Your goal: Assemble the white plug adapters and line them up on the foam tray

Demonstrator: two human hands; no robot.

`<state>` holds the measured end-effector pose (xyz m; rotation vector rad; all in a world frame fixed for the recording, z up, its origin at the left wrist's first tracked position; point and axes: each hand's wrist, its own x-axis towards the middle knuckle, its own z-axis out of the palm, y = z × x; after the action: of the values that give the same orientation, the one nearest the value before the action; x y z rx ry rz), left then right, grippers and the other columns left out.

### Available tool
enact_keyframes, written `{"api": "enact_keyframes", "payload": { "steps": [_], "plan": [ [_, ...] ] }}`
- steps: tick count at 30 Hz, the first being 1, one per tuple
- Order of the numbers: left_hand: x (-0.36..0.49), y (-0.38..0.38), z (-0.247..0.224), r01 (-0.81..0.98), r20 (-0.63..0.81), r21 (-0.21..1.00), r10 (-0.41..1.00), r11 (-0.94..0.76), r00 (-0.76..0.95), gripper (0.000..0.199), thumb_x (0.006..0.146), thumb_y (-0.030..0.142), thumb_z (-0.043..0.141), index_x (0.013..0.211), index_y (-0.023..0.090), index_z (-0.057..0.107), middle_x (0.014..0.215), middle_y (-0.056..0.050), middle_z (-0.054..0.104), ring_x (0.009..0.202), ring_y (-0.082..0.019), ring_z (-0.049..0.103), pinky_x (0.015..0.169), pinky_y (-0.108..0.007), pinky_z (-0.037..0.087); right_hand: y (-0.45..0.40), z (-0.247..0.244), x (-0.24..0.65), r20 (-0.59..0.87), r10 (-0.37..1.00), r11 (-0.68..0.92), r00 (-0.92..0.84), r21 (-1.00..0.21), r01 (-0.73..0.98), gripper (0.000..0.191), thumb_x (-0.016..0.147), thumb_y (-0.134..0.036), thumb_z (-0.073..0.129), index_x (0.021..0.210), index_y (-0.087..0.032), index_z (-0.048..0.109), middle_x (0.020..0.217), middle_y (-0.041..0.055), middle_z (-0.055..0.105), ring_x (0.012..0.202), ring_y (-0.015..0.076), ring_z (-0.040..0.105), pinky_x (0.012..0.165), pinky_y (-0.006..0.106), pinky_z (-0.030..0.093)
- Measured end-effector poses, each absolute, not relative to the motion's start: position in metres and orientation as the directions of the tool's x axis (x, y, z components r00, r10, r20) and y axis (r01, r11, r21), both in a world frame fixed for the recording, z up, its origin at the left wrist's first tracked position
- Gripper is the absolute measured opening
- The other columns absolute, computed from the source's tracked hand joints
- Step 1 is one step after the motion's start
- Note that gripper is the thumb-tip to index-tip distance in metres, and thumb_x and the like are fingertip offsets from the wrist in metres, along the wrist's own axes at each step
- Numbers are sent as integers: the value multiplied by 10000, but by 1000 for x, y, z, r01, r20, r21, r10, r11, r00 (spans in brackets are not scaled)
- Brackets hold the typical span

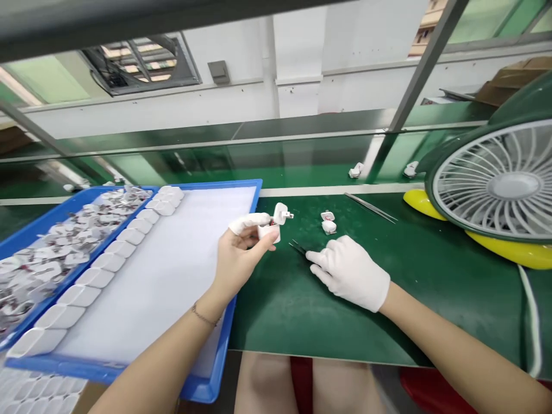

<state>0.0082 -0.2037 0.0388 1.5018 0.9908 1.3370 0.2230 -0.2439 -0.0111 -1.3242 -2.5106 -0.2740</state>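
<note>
The casing is small, white and smooth with rounded corners, held up clear of the surface. It is open: the plate, a white rounded square, stands tipped up above the casing's lower part, and a pale stub juts from it to the right. Details between the two parts are too small to tell. The tweezers, dark and slim, sit just right of the casing, slanted toward it, tips slightly parted and apart from it, rear end hidden
</note>
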Motion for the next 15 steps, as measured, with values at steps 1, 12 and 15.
{"api": "enact_keyframes", "payload": {
  "steps": [1, 12, 15],
  "plan": [
    [7, -201, 38, -12, 282, 959, 956, -282, 83, 275, 691, 275, 754, 895, 152, 617, 839, -50, 700, 711, -164, 669, 549, -262, 600, -245, -12, 223, 351, 749, 580, -561, 60, 812, 202, 916, -254, 463, 972, -176, 640, 626, 35, 569, 594, 177, 465, 583, 338, 226],
    [-32, -204, 85, -312, 251, 906, 956, -288, -155, 348, 717, 417, 706, 880, 158, 540, 721, -27, 664, 490, -79, 559, 430, -181, 442, -242, -57, 229, 702, 508, 778, -500, -124, 616, 241, 895, -136, 537, 1128, -195, 541, 912, 50, 637, 790, 175, 560, 739, 358, 439],
    [-76, -207, 112, -186, 269, 943, 961, -276, -61, 530, 669, 362, 766, 1096, 166, 521, 736, -30, 683, 530, -72, 553, 452, -157, 386, -245, -64, 229, 693, 563, 738, -451, -175, 652, 250, 912, -231, 525, 1161, -225, 550, 939, 55, 638, 800, 188, 586, 715, 359, 477]
  ]
}}
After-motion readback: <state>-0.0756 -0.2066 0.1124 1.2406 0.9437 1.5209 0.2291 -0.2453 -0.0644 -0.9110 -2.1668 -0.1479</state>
